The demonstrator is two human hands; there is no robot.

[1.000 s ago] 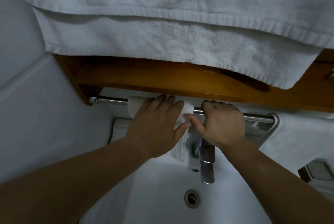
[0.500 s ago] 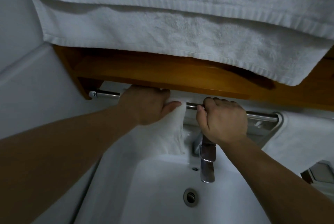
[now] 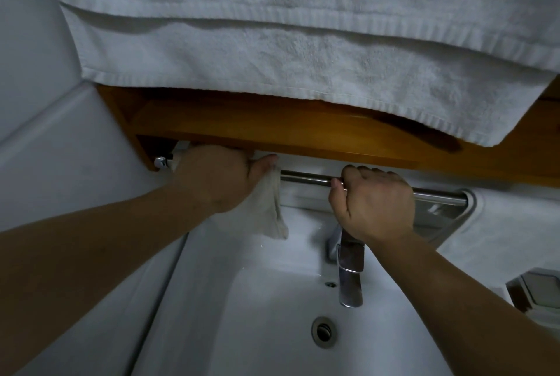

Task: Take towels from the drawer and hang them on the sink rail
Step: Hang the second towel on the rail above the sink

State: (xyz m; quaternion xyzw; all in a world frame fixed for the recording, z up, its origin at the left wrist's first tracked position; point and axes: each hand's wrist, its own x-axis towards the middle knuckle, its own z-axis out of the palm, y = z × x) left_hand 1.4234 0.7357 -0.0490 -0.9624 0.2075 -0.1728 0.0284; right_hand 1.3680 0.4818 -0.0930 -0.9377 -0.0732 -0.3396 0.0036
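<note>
A chrome sink rail point(image 3: 306, 177) runs under a wooden shelf behind the basin. A small white towel point(image 3: 266, 208) hangs over the rail's left end and droops toward the basin. My left hand point(image 3: 218, 175) grips that towel at the rail, thumb pointing right. My right hand point(image 3: 375, 202) is curled round the bare rail farther right, above the tap. A large white towel point(image 3: 272, 51) hangs across the top of the view, covering the shelf's upper part.
The white sink basin point(image 3: 272, 300) with its drain point(image 3: 323, 331) lies below my arms. A chrome tap point(image 3: 350, 272) stands under my right wrist. A wooden shelf point(image 3: 303, 130) overhangs the rail closely. A glass holder point(image 3: 536, 293) sits at the right edge.
My left hand slid the small towel leftward along the rail to its left end. My right hand stayed curled on the rail. The view moved closer.
</note>
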